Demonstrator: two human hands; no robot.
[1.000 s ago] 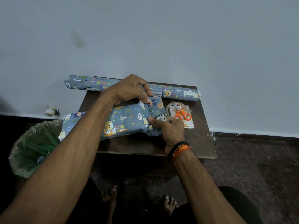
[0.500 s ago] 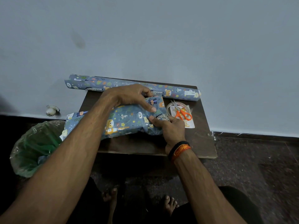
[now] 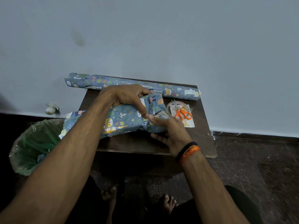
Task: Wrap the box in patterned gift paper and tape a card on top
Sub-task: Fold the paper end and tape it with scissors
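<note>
Box (image 3: 123,122), already covered in blue animal-print gift paper, lies mid-frame on the dark table (image 3: 200,143), its loose left paper end hanging over the table edge. Left hand (image 3: 127,97) curls over the top, fingers pressing the right-end fold down. Right hand (image 3: 169,131) pinches that same fold from below. Just right lie orange scissors (image 3: 182,113) on a card (image 3: 190,124) and tape roll (image 3: 169,107); a paper roll (image 3: 178,91) sits behind.

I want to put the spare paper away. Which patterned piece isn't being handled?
The rolled gift paper along the table's far edge by the wall; no hand touches it. Both hands work the paper on the box.
</note>
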